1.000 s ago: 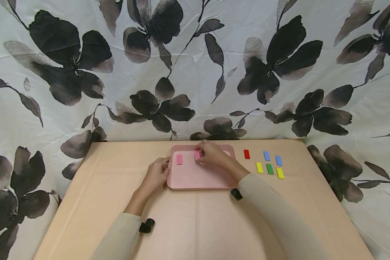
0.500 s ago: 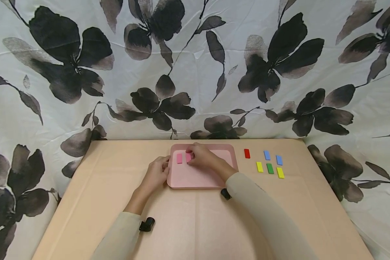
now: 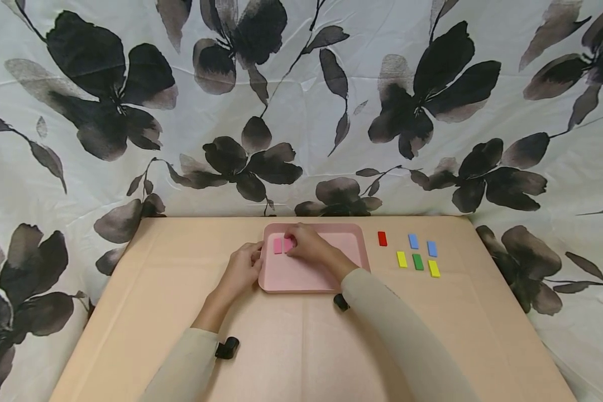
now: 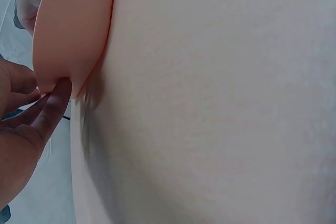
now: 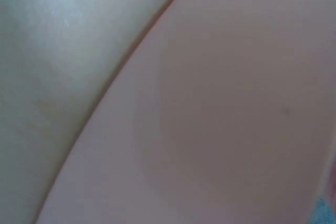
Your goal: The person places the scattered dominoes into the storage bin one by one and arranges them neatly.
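Note:
A pink rectangular tray (image 3: 301,280) lies near the table's far edge. My left hand (image 3: 242,268) pinches the tray's left rim; in the left wrist view the thumb lies against the outside wall of the tray (image 4: 73,24). Over the tray's left part, my right hand (image 3: 309,247) pinches a small bright pink tile (image 3: 288,244) by its right side. Just left of it, a matching pink tile (image 3: 277,246) lies on the tray floor, with a narrow gap between them. The right wrist view shows mostly blurred tray floor (image 5: 236,103); the right fingers are out of sight there.
Right of the tray, on the table (image 3: 301,346), lie a red tile (image 3: 382,239), two blue tiles (image 3: 413,241), two yellow tiles (image 3: 401,259) and a green tile (image 3: 418,262). A floral cloth (image 3: 331,111) hangs behind the table.
My right hand has slid leftward across the tray with its pink tile, bringing it close beside the other pink tile. The left hand and the tray have stayed in place.

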`<state>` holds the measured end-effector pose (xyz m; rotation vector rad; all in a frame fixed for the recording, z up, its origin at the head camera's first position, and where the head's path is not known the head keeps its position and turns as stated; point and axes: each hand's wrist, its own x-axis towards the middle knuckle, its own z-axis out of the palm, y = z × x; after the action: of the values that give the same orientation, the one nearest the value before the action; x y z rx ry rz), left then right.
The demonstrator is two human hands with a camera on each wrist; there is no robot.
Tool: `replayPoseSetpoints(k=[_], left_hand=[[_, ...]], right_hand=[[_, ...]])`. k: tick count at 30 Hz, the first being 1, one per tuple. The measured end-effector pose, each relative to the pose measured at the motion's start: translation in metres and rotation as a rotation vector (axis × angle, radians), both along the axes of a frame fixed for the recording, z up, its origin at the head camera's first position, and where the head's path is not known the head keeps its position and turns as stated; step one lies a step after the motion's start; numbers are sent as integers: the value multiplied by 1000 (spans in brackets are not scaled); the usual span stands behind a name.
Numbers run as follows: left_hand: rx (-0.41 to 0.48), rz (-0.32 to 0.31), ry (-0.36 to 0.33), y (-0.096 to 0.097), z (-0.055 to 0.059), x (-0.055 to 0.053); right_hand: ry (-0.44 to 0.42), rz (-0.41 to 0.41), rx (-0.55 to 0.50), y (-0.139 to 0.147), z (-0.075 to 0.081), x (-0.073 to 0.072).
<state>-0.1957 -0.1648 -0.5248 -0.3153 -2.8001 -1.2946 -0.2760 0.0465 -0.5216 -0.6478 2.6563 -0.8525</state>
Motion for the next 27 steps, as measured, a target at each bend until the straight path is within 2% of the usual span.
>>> replayPoseSetpoints(k=[11,20,27], left_hand=[[-5,7,3,1,-1,-1],[-4,13,12,4,-1,-3],[12,14,23,6,0,-4]], right_hand=[[29,-10,14,-2,-7,-3],[90,4,38,-2,-6,-4],[105,15,33,-2,-4,-4]])
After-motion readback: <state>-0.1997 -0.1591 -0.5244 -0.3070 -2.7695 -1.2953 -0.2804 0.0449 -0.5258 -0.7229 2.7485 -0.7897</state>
